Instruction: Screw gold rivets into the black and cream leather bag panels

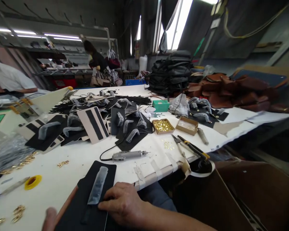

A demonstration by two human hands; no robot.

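Note:
A flat black panel (83, 192) lies at the table's near edge, with a strip wrapped in clear plastic (98, 185) along its middle. My right hand (122, 202) rests on the panel's right side, fingers bent, the index fingertip beside the lower end of the wrapped strip. At the panel's left edge is my left hand (59, 208), one finger along the edge and the thumb apart; the panel hides the rest of it. Beyond the panel lies a grey electric screwdriver (128, 155) with a black cord. More black panels with wrapped strips (127, 126) are piled behind it.
Boxes of gold rings (162, 126) and small parts (186, 125) stand mid-table. Pliers (194, 147) lie at the right edge, yellow tape (33, 182) at left. Black bags (170, 72) and brown leather pieces (231, 89) are stacked behind. Two people are at the back left.

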